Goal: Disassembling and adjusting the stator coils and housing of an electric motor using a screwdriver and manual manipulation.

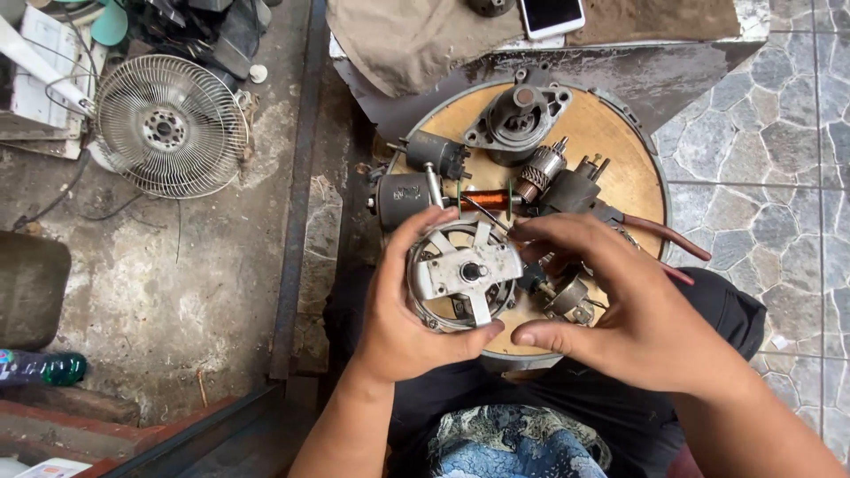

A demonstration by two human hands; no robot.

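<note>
Over the near edge of the round wooden board (620,168), my left hand (403,310) grips the round metal motor plate (462,274) face-up while my right hand (620,310), fingers pinched together, works its rim.

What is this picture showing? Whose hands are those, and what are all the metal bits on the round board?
The camera sits on a person's head and looks down, so you see that person's own two hands and lap. The left hand holds a round metal motor part with a flat silver plate across it. The right hand pinches a thin dark tool against its edge. Underneath is a round wooden board that works like a small table. On it lie other motor pieces: a grey housing, a copper wire coil, and red-handled pliers. A fan cover lies on the ground nearby.
</note>
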